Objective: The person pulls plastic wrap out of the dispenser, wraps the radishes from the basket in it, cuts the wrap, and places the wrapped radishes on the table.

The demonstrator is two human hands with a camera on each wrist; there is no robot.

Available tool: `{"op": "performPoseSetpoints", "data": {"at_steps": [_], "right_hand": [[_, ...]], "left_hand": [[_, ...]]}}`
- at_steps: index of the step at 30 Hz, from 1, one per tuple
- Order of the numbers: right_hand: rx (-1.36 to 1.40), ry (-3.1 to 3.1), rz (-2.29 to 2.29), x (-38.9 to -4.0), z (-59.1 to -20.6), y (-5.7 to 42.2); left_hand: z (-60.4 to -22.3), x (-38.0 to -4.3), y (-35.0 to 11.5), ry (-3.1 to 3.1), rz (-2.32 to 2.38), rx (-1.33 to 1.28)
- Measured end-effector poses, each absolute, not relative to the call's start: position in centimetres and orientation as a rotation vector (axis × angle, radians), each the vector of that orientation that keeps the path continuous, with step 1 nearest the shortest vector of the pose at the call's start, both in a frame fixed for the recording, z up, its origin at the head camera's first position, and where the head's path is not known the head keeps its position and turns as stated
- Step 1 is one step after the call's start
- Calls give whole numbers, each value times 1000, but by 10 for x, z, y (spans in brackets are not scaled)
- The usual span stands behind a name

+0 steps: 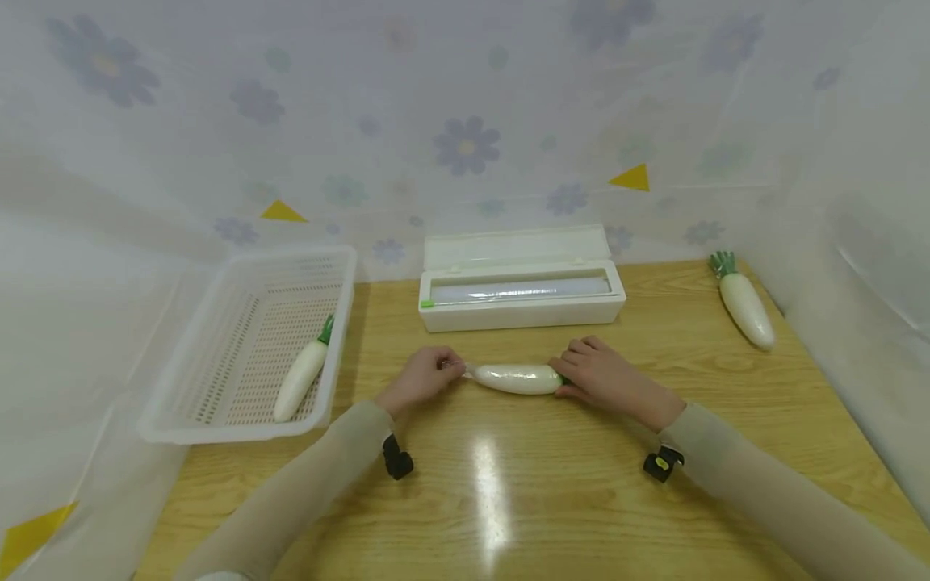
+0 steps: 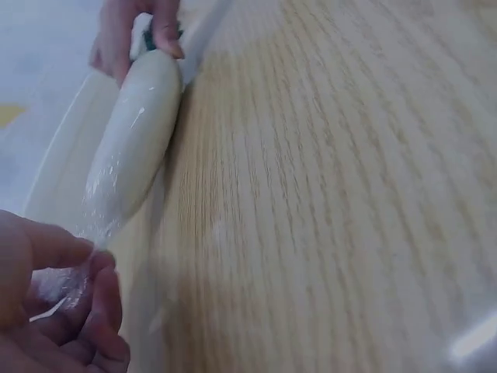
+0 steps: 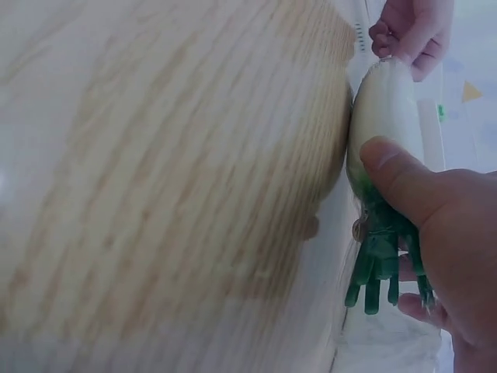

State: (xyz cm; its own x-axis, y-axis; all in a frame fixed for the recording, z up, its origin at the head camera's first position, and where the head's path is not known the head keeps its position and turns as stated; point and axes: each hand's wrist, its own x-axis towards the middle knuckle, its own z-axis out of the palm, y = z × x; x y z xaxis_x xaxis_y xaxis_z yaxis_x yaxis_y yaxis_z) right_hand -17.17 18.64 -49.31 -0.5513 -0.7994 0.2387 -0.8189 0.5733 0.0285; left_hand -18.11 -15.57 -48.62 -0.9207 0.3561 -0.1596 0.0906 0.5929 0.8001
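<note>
A white radish (image 1: 517, 378) with a green top lies crosswise between my hands, its skin shiny with clear plastic film. My left hand (image 1: 427, 378) pinches the gathered tail of film (image 2: 78, 284) at the radish's tip between thumb and fingers. At the other end, my right hand (image 1: 603, 379) grips the radish around its leafy end. In the right wrist view the thumb lies on the white body and the green stalks (image 3: 380, 268) stick out below the hand. The cling film box (image 1: 521, 311) stands just behind, lid raised, a roll of film inside.
To the left, a white plastic basket (image 1: 337, 355) holds another radish (image 1: 301, 379). A third radish (image 1: 747, 311) lies on the wooden table (image 1: 567, 500) at the far right. A flowered curtain (image 1: 465, 97) hangs behind the table, with yellow triangles (image 1: 634, 177) on it.
</note>
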Motion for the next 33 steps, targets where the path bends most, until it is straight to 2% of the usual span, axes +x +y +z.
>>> {"op": "performPoseSetpoints", "data": {"at_steps": [9,23,33], "right_hand": [[1374,-2514,24,-170,-491,183],[1372,-2516,-37,-171,-488,182],[1373,-2515,-25,-173,-490,183]], "left_hand": [[-468,-176,-124,2738,1046,381],[-469,-162,-116,2516,1412,280],[-474,-154,-114,2659,1205,570]]}}
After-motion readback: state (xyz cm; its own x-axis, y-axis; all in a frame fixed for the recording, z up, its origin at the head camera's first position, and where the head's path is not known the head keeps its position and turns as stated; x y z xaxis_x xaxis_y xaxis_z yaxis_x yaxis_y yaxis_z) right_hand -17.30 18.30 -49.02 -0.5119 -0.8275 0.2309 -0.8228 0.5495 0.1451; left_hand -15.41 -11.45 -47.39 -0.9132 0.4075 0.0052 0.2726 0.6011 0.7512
